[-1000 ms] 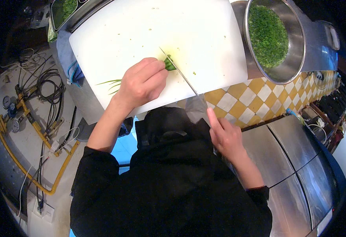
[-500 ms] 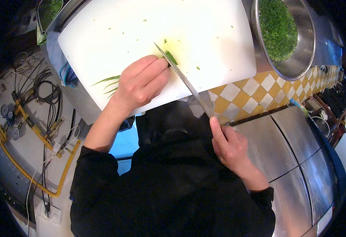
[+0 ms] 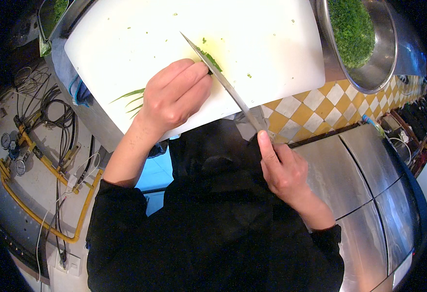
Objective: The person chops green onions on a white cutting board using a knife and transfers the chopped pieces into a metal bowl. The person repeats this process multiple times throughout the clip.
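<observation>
My left hand (image 3: 177,92) is closed over a bunch of green onions on a white cutting board (image 3: 262,53). The thin leaf tips (image 3: 134,100) stick out on the left side of the hand. In my right hand (image 3: 282,168) is the handle of a kitchen knife (image 3: 228,86). Its long blade slants up and to the left, right beside the left fingertips. Along the far side of the blade lie freshly cut green pieces (image 3: 211,59). Small green bits are scattered over the board. The cut ends under the left fingers are mostly hidden.
To the right of the board stands a steel bowl (image 3: 386,58) of chopped greens (image 3: 352,31). Another container (image 3: 53,19) with greens is at the far left. A blue cloth (image 3: 79,92) hangs by the board's left edge. Steel cabinet doors (image 3: 330,180) stand at the right.
The board and bowl sit slightly higher and wider in view. A longer strip of cut green pieces shows along the blade. Both hands keep their grips.
</observation>
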### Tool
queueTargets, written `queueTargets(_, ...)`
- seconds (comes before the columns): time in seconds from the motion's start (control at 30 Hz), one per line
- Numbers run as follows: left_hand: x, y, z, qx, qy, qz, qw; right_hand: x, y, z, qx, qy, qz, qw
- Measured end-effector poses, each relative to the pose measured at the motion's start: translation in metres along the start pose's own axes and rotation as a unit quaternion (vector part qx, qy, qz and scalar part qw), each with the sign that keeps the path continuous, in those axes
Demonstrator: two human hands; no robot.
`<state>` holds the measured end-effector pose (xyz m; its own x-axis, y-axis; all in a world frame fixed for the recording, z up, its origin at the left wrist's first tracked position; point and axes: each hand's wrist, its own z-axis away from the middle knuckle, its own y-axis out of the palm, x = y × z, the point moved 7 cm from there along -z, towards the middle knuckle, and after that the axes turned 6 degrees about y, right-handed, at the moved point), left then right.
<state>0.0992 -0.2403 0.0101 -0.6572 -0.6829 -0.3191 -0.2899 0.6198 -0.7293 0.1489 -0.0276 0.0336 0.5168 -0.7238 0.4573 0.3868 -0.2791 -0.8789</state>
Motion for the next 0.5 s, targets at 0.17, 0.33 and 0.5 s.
queueTargets(0.17, 0.0, 0.0, 0.001, 0.001, -0.008, 0.004, 1.0, 0.0, 0.005, -0.008, -0.007, -0.002, 0.002, 1.0)
queueTargets(0.33, 0.001, 0.0, 0.002, -0.005, -0.012, 0.005, 1.0, -0.004, 0.021, -0.031, -0.008, 0.007, -0.012, 1.0)
queueTargets(0.5, 0.001, -0.001, 0.001, 0.005, -0.022, 0.011, 1.0, 0.008, 0.007, -0.023, -0.008, -0.001, -0.026, 1.0)
